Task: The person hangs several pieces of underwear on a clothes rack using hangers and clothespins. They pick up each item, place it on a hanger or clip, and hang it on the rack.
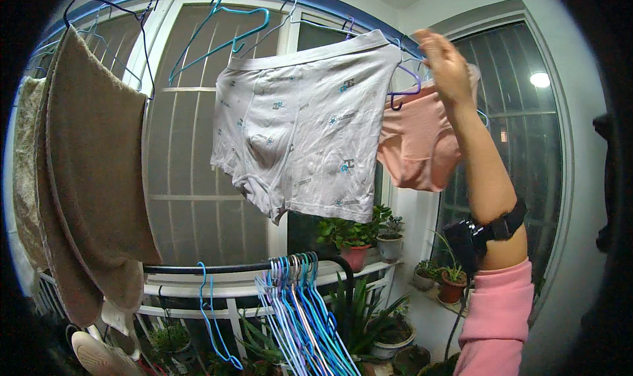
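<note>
My right hand [447, 67] is raised beside the blue drying rail [316, 10], in front of the pink briefs [420, 134]. Its fingers point up and left, and I cannot tell whether they grip anything. Left of it hang white printed boxer briefs [301, 129] on a pale hanger, their waistband tilted up to the right. A purple hanger [409, 82] shows between the two garments. The hand and forearm hide part of the pink briefs' right side. My left hand is out of view.
Brown towels [99, 143] hang at the left near an empty teal hanger [222, 35]. Below, a black rack bar [207, 269] carries several bunched hangers [306, 316] and two blue ones [212, 316]. Potted plants [354, 257] stand by barred windows; shoes [106, 354] sit lower left.
</note>
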Demonstrator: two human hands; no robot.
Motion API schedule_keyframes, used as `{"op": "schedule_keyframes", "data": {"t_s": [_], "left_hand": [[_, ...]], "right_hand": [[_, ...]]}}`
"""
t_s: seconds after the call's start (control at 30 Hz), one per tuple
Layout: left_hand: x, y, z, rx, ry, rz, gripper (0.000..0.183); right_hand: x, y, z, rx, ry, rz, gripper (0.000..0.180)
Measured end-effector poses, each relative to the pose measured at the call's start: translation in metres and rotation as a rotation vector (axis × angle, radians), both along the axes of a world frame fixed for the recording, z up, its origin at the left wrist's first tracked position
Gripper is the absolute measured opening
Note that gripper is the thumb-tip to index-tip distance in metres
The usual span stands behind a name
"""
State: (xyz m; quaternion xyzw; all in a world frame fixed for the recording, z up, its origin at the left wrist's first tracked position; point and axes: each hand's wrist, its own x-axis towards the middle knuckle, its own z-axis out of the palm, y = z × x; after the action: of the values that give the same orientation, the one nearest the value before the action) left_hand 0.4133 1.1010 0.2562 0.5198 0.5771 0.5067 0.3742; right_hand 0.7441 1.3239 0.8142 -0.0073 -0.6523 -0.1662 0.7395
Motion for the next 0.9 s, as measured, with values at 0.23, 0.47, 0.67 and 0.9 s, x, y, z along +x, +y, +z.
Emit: {"op": "schedule_keyframes", "data": {"t_s": [0.23,0.47,0.67,0.9], "left_hand": [[-0.018,0.001,-0.005,-0.079,-0.049,-0.057,0.03],[-0.065,-0.013,-0.015,-0.045,-0.012,-0.028,0.031],[-0.086,-0.04,-0.026,-0.026,-0.055,0.01,0.031],[-0.091,-0.034,-0.046,-0.218,-0.031,-0.073,0.032]], "right_hand": [[-0.058,0.058,-0.025,-0.532,-0.321,0.488,0.028],[-0.089,0.065,-0.082,-0.681,-0.221,0.431,0.025],[-0.076,0.051,-0.127,-0.725,-0.106,0.172,0.031],[-0.064,0.019,-0.213,-0.767,-0.086,-0.148,0.043]]}}
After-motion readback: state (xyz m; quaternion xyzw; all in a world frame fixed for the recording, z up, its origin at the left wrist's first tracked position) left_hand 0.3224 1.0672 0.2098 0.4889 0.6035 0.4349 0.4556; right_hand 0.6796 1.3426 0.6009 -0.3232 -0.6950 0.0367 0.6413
